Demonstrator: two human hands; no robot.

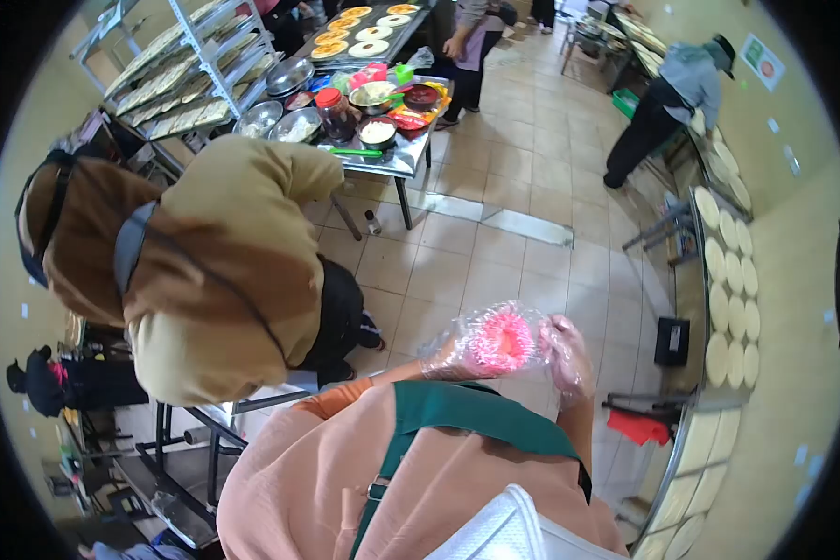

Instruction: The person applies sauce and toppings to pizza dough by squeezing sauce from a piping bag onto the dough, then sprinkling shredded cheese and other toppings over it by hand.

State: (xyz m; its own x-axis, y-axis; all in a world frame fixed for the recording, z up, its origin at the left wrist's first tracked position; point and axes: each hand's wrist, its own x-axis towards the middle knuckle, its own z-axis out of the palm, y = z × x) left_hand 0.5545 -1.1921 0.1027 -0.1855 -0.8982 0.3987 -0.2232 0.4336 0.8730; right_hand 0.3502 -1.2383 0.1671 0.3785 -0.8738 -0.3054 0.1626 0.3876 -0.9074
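In front of my waist, my left hand [450, 356], in a clear plastic glove, holds a round pink-and-white frilly bundle [502, 340] over the floor. Thin clear plastic wraps around the bundle and hides most of the left fingers. At the bundle's right side is my right hand [569, 359], also in a clear glove, with its fingers curled close to the plastic. I cannot tell what is between those right fingers.
A person in a brown head covering [215, 252] stands close on my left. Ahead is a metal table [397, 161] with bowls and jars, beside a tray rack [201, 56]. Flat dough rounds [719, 303] lie along the right wall. Another person [677, 93] bends over farther back.
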